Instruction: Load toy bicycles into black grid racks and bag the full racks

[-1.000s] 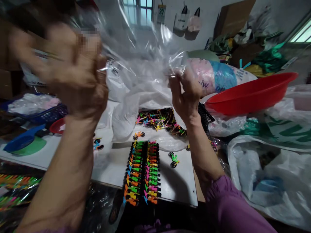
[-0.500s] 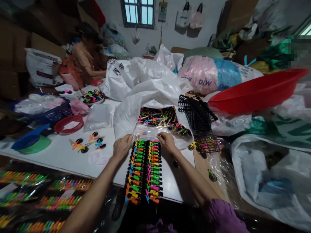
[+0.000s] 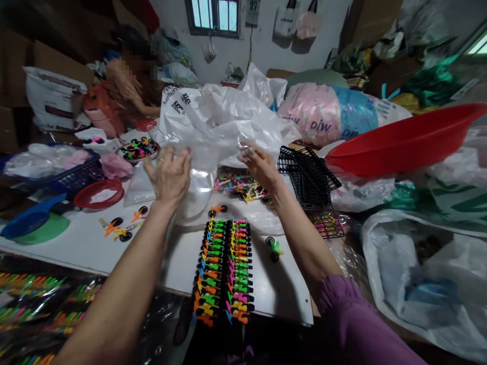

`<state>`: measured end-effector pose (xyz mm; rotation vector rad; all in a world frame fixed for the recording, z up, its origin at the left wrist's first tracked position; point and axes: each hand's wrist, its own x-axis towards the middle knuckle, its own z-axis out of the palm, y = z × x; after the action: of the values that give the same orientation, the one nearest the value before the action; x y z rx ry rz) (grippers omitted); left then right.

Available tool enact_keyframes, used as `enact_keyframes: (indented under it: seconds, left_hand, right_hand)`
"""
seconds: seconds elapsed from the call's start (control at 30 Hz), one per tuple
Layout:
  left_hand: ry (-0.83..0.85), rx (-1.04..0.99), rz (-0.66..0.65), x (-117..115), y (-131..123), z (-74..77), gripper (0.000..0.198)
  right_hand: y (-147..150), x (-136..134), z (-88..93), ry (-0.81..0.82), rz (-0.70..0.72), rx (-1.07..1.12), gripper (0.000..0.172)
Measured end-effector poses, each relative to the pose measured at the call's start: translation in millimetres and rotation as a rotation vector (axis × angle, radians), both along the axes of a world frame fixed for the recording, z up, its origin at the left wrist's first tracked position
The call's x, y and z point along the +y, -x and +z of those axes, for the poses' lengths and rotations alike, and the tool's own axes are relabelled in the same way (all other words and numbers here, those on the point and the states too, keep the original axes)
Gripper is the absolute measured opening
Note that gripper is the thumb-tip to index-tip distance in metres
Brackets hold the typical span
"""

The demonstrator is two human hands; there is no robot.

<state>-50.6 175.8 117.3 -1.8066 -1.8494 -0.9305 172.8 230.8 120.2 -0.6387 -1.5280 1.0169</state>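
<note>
Above the white table (image 3: pixel 95 241), my left hand (image 3: pixel 170 175) is raised with its fingers spread, next to a clear plastic bag (image 3: pixel 201 177). My right hand (image 3: pixel 259 163) has its fingers curled on the shiny edge of clear plastic. Behind the plastic, a big white sack (image 3: pixel 228 114) lies with its mouth toward me, a heap of small colourful toys (image 3: pixel 241 187) showing there. Two long rows of colourful toys with black wheels (image 3: pixel 222 268) stand at the table's front edge. One green toy (image 3: pixel 274 248) lies right of them, an orange one (image 3: pixel 218 209) behind them.
On the left are a red basket (image 3: pixel 99 194), a blue scoop (image 3: pixel 32 218) and a blue basket (image 3: pixel 64 170). Black plastic grids (image 3: pixel 308 177) and a red basin (image 3: pixel 403 144) are on the right. A person (image 3: pixel 131 86) sits at the far left.
Both hands have risen away from the rows, the left outward with its fingers now spread. Clear plastic has lifted off with them, and loose toys now lie behind and right of the rows.
</note>
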Motion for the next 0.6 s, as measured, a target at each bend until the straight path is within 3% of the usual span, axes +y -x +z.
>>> enact_keyframes:
  seconds: [0.07,0.13,0.3,0.4,0.5,0.6]
  left_hand:
    - [-0.131,-0.001,0.015,-6,2,12.5,0.037]
    - [-0.115,0.025,0.009,-18,2,5.7,0.038]
    - [0.149,0.127,-0.008,-41,-1,-64.6,0.036]
    - [0.387,0.088,-0.115,-42,2,-95.6,0.036]
    - [0.640,-0.004,-0.259,-39,8,-106.7,0.038]
    - [0.695,-0.038,-0.272,-35,10,-112.8,0.040]
  right_hand:
    - [-2,-10,10.0,-0.136,-0.046,-0.096,0.035]
    - [-10,-22,2.0,-0.184,-0.055,-0.215,0.031]
    - [-25,-48,-68.2,0.009,-0.041,-0.269,0.024]
    - [-21,-56,-105.9,0.178,-0.105,-0.106,0.022]
    - [-11,-57,-128.2,0.463,-0.042,0.244,0.021]
    - [-2,-51,-141.4,0.667,0.091,0.521,0.023]
